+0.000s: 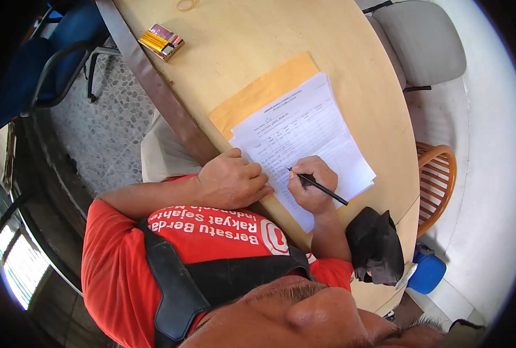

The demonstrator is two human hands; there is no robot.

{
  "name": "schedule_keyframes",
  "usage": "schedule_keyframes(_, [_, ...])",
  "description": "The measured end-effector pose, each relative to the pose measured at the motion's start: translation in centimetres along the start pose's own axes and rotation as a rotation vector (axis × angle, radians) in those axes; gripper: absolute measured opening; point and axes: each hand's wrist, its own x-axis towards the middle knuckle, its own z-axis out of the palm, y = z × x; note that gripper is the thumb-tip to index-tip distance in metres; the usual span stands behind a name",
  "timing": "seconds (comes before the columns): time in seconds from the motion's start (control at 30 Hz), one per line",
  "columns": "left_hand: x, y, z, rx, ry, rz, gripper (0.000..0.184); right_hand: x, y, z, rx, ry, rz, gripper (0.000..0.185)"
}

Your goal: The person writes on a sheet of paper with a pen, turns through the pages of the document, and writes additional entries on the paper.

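My right hand grips a black pen, its tip touching a printed form with rows of handwriting. My left hand is curled into a loose fist and rests at the left edge of the form, near the table's edge; nothing shows in its fingers. Several sheets appear stacked under the top form. Beneath them lies a brown-yellow envelope, sticking out at the far side.
On the wooden table are a yellow lighter on a small box and a black cloth item. Around it stand a grey chair, a wooden-backed chair and a dark blue chair.
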Motion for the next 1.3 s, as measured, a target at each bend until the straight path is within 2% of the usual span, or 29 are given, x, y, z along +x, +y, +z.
schedule_keyframes(0.27, [-0.14, -0.14, 0.27, 0.009, 0.008, 0.014, 0.027, 0.05, -0.83, 0.16, -0.036, -0.008, 0.069, 0.018])
schedule_keyframes(0.6, [-0.13, -0.01, 0.27, 0.009, -0.003, 0.016, 0.027, -0.03, -0.31, 0.12, -0.053, -0.026, 0.035, 0.016])
schedule_keyframes(0.67, [-0.08, -0.01, 0.17, 0.012, -0.006, 0.015, 0.027, 0.01, -0.08, 0.13, -0.078, -0.029, -0.002, 0.02])
schedule_keyframes(1.3, [-0.06, -0.13, 0.19, 0.013, 0.004, 0.011, 0.027, 0.18, -0.31, 0.14, -0.096, -0.029, 0.021, 0.02])
